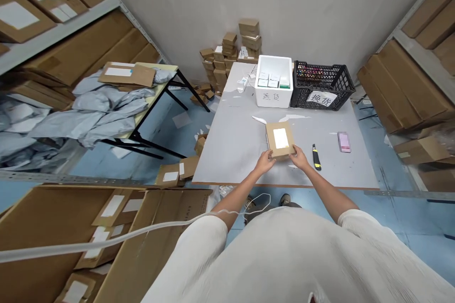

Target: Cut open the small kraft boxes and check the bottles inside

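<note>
A flat brown cardboard box (288, 140) with a white label on top is held over the grey table (227, 151), near its front edge. My left hand (265, 162) grips the box's lower left corner, and my right hand (299, 157) grips the lower right corner. Right of my right hand lies a black and yellow utility knife (316, 158). Farther right is a pink phone-like object (344, 142). White paper scraps lie just beyond the box.
At the table's back stand a white foam bin (274, 99) holding small boxes and a black crate (322, 99). Left is a side table (167, 72) with grey parcels. A large open carton (159, 227) and a white cable (142, 230) are at the lower left.
</note>
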The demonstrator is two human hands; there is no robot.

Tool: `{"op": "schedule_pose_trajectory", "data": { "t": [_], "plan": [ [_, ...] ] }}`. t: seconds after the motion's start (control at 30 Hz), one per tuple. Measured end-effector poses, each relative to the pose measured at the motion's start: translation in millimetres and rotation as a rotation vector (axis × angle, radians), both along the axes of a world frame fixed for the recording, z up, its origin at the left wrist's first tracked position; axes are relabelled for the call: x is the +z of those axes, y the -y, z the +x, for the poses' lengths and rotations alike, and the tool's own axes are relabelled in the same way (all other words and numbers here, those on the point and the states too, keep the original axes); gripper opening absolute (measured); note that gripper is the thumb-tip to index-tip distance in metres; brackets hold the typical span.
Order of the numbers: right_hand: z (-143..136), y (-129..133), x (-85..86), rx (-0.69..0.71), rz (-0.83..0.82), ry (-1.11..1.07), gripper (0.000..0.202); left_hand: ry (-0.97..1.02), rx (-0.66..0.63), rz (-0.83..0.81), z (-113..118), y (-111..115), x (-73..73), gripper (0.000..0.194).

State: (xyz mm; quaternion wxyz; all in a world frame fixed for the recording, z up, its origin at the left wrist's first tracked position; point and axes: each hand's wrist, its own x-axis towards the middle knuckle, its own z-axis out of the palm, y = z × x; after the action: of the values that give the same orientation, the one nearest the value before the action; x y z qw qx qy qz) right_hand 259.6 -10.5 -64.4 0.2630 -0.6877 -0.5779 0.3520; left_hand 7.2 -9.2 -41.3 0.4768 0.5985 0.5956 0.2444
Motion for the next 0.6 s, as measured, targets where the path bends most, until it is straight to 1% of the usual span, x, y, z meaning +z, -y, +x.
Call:
{"op": "schedule_pose_trajectory", "data": {
  "t": [0.1,0.17,0.3,0.37,0.47,0.53,0.6],
  "plan": [
    [4.5,1.6,1.2,0.008,0.056,-0.017,0.073,0.003,0.038,-0.027,12.2,2.2,-6.0,0.058],
    [2.4,1.3,3.4,-0.003,0.068,0.010,0.067,-0.006,0.057,-0.046,15.3,0.8,-8.9,0.058],
    [-9.2,-0.5,9.0,-0.022,-0.027,0.082,0.058,-0.087,0.065,-0.035,6.8,-12.4,-8.8,0.058],
    [-17.2,-1.6,11.8,0.028,-0.063,0.100,0.056,-0.133,0.054,-0.012,-2.1,-21.8,-5.9,0.057],
    [-28.6,-6.0,17.7,0.159,-0.094,0.128,0.053,-0.177,0.068,0.018,-13.4,-32.0,0.1,0.055],
    [-32.8,-13.9,23.6,0.231,-0.093,0.169,0.046,-0.195,0.103,0.029,-17.1,-33.4,3.4,0.056],
    [-32.9,-27.8,30.8,0.247,-0.073,0.239,0.038,-0.204,0.126,0.034,-17.8,-30.3,5.2,0.057]
  ]
}}
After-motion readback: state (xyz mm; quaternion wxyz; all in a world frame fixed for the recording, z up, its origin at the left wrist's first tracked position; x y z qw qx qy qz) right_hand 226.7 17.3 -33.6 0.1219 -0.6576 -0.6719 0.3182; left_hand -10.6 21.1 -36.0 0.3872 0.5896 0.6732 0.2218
